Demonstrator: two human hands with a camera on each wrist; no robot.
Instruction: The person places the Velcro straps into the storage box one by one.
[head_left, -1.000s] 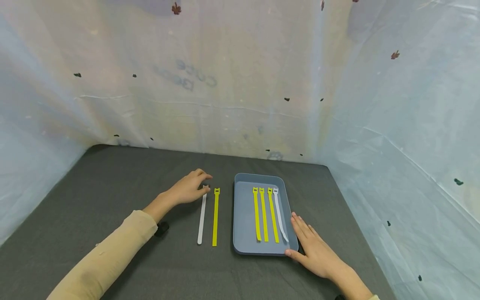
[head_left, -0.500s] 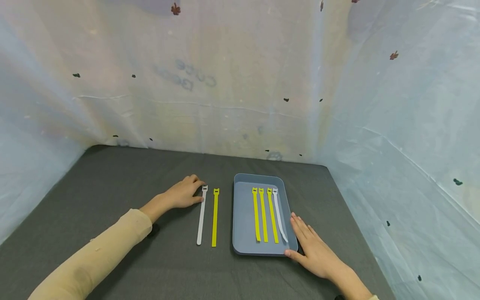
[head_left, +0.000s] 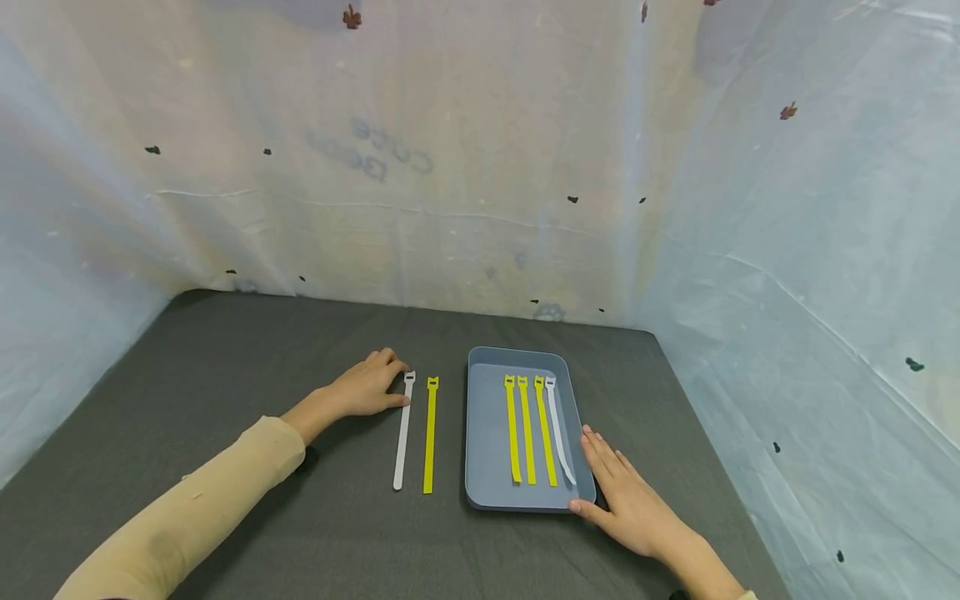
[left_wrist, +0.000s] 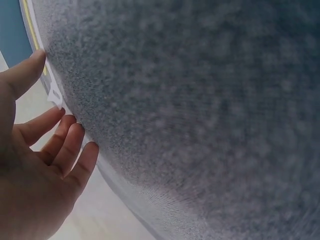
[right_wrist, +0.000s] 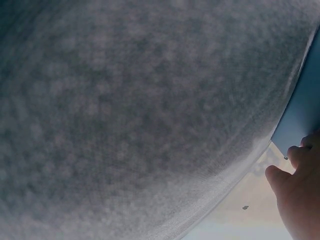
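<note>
My left hand [head_left: 367, 385] lies relaxed, fingertips touching the head of the white cable tie [head_left: 402, 433] on the surface [head_left: 225, 375]. My right hand [head_left: 626, 492], flat, steadies the tray [head_left: 486, 433]. I'd pinch the head end cleanly, sparing the yellow tie [head_left: 430, 433] beside it.

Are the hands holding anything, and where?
Neither grips anything. The left hand rests by the white strap's far end; the right hand rests flat against the grey-blue plastic tray's near right corner.

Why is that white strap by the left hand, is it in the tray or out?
Out. The white strap lies flat on the dark mat, beside a yellow strap, left of the tray. The left hand touches its top end.
</note>
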